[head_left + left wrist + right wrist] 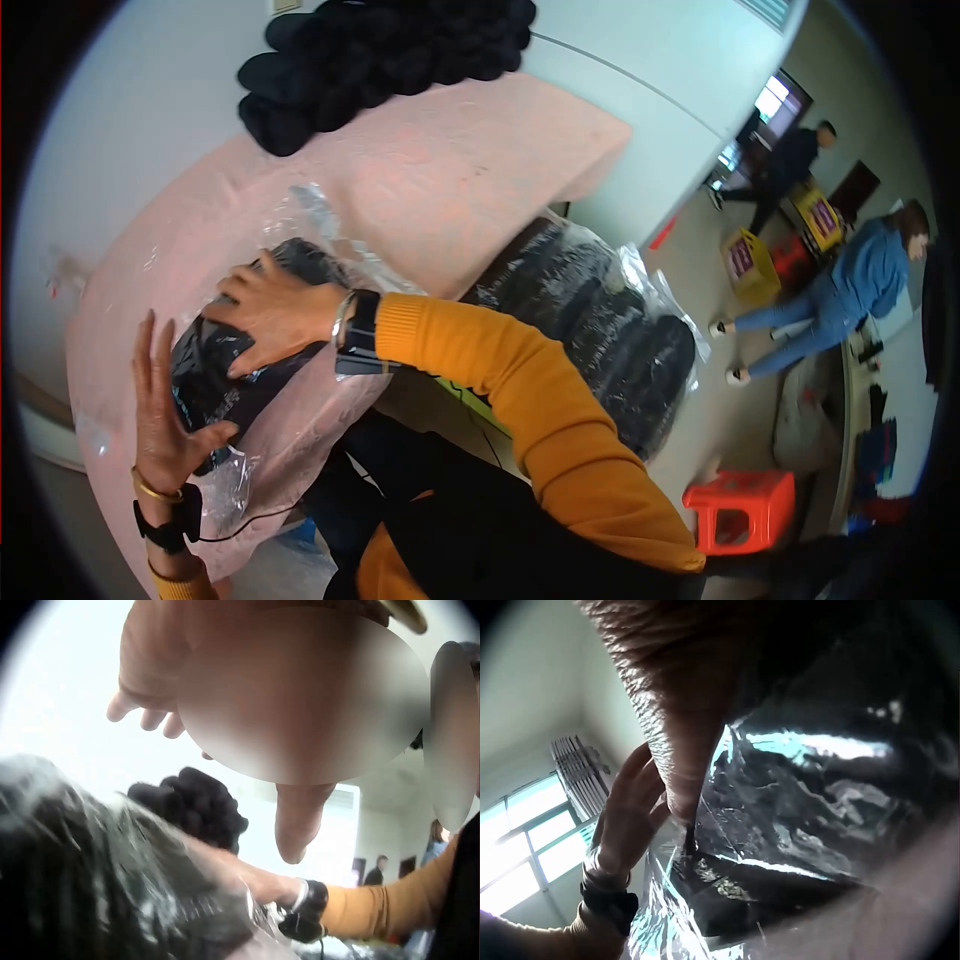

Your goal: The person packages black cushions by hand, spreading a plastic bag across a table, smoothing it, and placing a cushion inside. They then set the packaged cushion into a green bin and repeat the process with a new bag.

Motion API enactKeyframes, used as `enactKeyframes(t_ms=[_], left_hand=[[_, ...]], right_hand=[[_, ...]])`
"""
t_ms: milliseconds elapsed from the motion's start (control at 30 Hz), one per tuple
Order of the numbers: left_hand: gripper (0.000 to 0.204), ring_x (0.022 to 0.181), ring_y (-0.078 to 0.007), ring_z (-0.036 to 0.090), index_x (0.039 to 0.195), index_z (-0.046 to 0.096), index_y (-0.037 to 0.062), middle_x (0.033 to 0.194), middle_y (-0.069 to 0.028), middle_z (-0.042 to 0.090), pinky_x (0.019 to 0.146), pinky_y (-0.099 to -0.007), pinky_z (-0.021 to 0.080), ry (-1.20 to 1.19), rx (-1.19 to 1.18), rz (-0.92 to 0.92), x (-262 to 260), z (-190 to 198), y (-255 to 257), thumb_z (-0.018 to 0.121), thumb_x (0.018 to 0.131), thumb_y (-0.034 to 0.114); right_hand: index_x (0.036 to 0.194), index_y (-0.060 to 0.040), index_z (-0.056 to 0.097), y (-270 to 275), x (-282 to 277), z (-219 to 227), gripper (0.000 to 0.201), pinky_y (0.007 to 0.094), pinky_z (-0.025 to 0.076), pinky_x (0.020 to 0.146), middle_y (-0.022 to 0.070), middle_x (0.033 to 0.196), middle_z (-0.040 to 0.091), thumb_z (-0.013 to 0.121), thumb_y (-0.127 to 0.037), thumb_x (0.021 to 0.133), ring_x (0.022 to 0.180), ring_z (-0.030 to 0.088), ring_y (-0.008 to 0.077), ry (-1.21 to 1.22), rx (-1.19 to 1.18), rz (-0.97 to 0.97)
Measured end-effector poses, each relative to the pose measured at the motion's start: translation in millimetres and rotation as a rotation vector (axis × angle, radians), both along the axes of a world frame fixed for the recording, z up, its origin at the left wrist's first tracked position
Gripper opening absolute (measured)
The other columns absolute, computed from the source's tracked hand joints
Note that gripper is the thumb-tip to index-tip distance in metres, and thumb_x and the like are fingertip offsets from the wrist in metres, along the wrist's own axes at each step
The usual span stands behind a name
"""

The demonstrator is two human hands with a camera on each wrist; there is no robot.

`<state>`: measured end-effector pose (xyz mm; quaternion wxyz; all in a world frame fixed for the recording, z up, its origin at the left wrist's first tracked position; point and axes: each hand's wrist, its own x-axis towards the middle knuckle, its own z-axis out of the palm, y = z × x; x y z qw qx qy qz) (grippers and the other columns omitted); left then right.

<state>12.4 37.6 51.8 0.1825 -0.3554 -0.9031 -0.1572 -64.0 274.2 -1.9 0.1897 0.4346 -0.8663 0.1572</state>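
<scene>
A black bundle in clear plastic [232,388] lies on the pink-covered table. My right hand [275,312] rests on top of it with fingers spread. Beside the bundle's left edge, my left hand [165,410] is raised, its fingers straight and thumb apart. In the left wrist view the left hand [225,697] is above the shiny plastic wrap [150,877], holding nothing. The right wrist view shows the right hand [679,712] against the plastic [802,817], most of its fingers hidden.
Black rounded items [390,60] are piled at the table's back. More wrapped black bundles [600,320] lie to the right. A red stool [745,510], yellow boxes [750,265] and two people are on the floor side. Pink cloth [480,150] covers the table.
</scene>
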Motion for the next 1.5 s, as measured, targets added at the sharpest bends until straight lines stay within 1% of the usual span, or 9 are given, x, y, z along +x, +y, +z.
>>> enactKeyframes(t_ms=[67,233,333,667,933,1067,1300,1433,1500], left_hand=[[0.125,0.137,-0.0405,0.030,0.147,0.027,0.0019,0.147,-0.0251,0.032,0.113,-0.0466,0.026,-0.024,-0.120,-0.021,-10.6,-10.9,15.8,0.086,0.050,0.055],[0.136,0.135,-0.0396,0.034,0.147,0.024,-0.0023,0.144,-0.0244,0.036,0.112,-0.0447,0.028,-0.309,-0.107,0.005,-40.0,-34.9,-31.0,0.088,0.042,0.057],[0.145,0.134,-0.0374,0.035,0.147,0.020,-0.0048,0.142,-0.0235,0.039,0.112,-0.0421,0.027,-0.607,0.159,0.067,-28.4,-33.3,-42.4,0.090,0.035,0.054],[0.146,0.138,-0.0331,0.030,0.148,0.018,-0.0039,0.146,-0.0217,0.033,0.116,-0.0385,0.020,-0.639,0.165,0.037,-19.9,-45.0,-74.3,0.094,0.035,0.050],[0.133,0.133,-0.0292,0.038,0.147,0.023,-0.0035,0.142,-0.0162,0.040,0.113,-0.0358,0.026,-0.659,0.464,-0.032,-4.6,-67.9,-66.9,0.092,0.040,0.036],[0.123,0.127,-0.0261,0.045,0.146,0.027,-0.0038,0.138,-0.0139,0.045,0.110,-0.0350,0.032,-0.709,0.732,0.061,23.4,-74.8,-45.5,0.087,0.044,0.029],[0.114,0.124,-0.0228,0.048,0.143,0.034,-0.0035,0.135,-0.0118,0.048,0.108,-0.0333,0.034,-0.881,0.849,-0.044,41.9,-60.3,53.7,0.086,0.046,0.026],[0.105,0.122,-0.0217,0.049,0.143,0.035,-0.0015,0.134,-0.0096,0.049,0.108,-0.0327,0.034,-0.926,0.832,-0.249,36.4,-47.6,132.6,0.084,0.051,0.012],[0.103,0.122,-0.0213,0.049,0.143,0.034,-0.0006,0.134,-0.0094,0.049,0.107,-0.0327,0.034,-0.946,0.864,-0.321,37.4,-41.1,176.1,0.082,0.052,0.007]], right_hand=[[0.134,-0.0103,0.047,6.5,3.3,-2.1,0.082,0.0607,0.028,0.099,0.0188,0.127,0.048,0.064,-0.063,0.074,0.123,0.040,0.0370,0.023,-0.009,-0.010],[0.132,-0.0100,0.049,30.0,-0.2,-7.2,0.082,0.0558,0.027,0.100,0.0168,0.126,0.048,0.065,-0.063,0.072,0.123,0.041,0.0353,0.096,-0.091,0.035],[0.130,-0.0100,0.050,47.2,-1.8,-6.9,0.081,0.0536,0.027,0.102,0.0163,0.126,0.048,0.066,-0.062,0.071,0.123,0.041,0.0346,0.023,-0.143,0.065],[0.139,-0.0143,0.043,66.0,-9.2,-24.3,0.078,0.0560,0.022,0.109,0.0184,0.141,0.038,0.066,-0.055,0.076,0.135,0.030,0.0376,0.026,-0.142,0.039],[0.145,-0.0146,0.033,102.5,54.1,-28.2,0.082,0.0585,0.019,0.111,0.0213,0.149,0.024,0.070,-0.044,0.078,0.141,0.017,0.0407,0.057,-0.197,-0.382],[0.147,-0.0096,0.027,121.3,87.0,-46.0,0.082,0.0527,0.018,0.114,0.0216,0.149,0.023,0.071,-0.032,0.082,0.142,0.019,0.0366,0.001,-0.529,-0.411],[0.149,-0.0044,0.016,148.8,129.6,-29.7,0.078,0.0356,0.045,0.098,0.0159,0.148,0.026,0.064,-0.020,0.089,0.129,0.041,0.0238,-0.580,-1.400,-0.166],[0.149,-0.0033,0.015,215.5,146.0,-20.2,0.074,0.0275,0.053,0.079,0.0044,0.114,0.051,0.060,-0.021,0.093,0.091,0.058,0.0123,-0.318,-1.419,-0.409],[0.142,-0.0070,0.033,240.8,163.6,-12.7,0.057,0.0240,0.051,0.066,-0.0037,0.087,0.054,0.059,-0.025,0.095,0.078,0.057,0.0068,-0.250,-1.662,-0.372]])
